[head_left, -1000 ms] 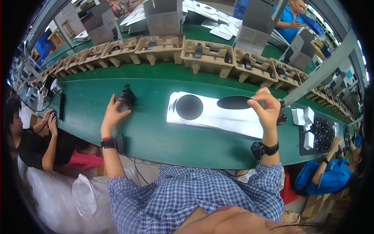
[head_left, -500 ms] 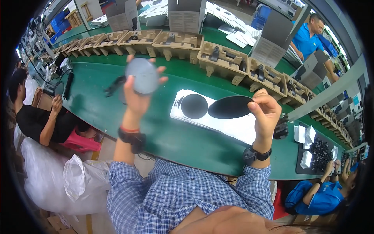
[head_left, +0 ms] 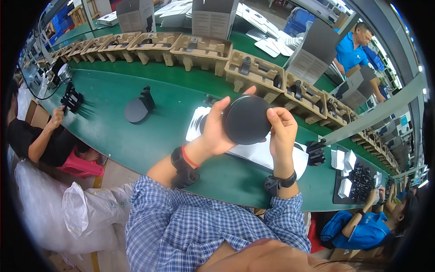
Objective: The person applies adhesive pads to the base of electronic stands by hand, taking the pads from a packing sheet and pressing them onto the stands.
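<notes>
The left hand's point(head_left: 218, 130) spread fingers cup a matte black round disc point(head_left: 247, 120); the right hand's point(head_left: 282, 131) thumb and finger pinch its edge, above stacked flat white sheets point(head_left: 297, 164).

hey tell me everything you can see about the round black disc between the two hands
The round black disc looks matte and smooth, with a thin rim showing at the left; its material can't be told. Held up over the white sheets, its broad side faces the camera. The left hand supports it from the left and behind; the right hand grips its right edge.
</notes>
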`<state>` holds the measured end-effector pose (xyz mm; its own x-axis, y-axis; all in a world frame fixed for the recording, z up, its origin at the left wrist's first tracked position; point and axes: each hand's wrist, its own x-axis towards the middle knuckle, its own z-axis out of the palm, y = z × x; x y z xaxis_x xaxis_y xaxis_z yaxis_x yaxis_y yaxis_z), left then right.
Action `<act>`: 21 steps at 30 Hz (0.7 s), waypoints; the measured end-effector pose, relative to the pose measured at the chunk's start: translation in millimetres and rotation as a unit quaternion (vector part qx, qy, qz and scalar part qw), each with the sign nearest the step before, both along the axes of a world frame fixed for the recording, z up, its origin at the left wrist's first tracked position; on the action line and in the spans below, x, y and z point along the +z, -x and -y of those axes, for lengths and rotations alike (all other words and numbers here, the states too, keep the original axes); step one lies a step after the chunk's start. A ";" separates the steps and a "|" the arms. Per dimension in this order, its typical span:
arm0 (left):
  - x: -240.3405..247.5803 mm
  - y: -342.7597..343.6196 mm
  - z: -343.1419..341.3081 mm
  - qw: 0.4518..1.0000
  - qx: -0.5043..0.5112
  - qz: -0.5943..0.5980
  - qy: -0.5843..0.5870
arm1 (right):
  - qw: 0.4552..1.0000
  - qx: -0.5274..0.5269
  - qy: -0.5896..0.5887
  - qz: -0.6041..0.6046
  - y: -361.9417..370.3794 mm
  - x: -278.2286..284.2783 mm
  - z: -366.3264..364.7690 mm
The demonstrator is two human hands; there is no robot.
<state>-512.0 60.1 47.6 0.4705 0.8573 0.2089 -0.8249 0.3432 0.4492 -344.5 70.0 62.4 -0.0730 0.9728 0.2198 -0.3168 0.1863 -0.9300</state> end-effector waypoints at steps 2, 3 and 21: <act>3.1 3.0 1.3 1.000 -0.015 -0.010 -0.023 | 1.000 0.000 -0.001 0.000 2.7 -2.6 -1.6; 1.9 4.1 1.0 1.000 -0.013 -0.010 -0.021 | 1.000 -0.001 -0.005 -0.002 4.0 -3.1 -2.1; -2.5 23.5 0.0 0.998 0.023 -0.039 -0.046 | 0.999 -0.012 -0.034 -0.017 29.1 -11.9 -1.2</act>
<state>-535.5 60.1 45.1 0.4494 0.8569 0.2526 -0.8002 0.2603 0.5403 -373.6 71.2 50.5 -0.0409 0.9567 0.2883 -0.3424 0.2577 -0.9035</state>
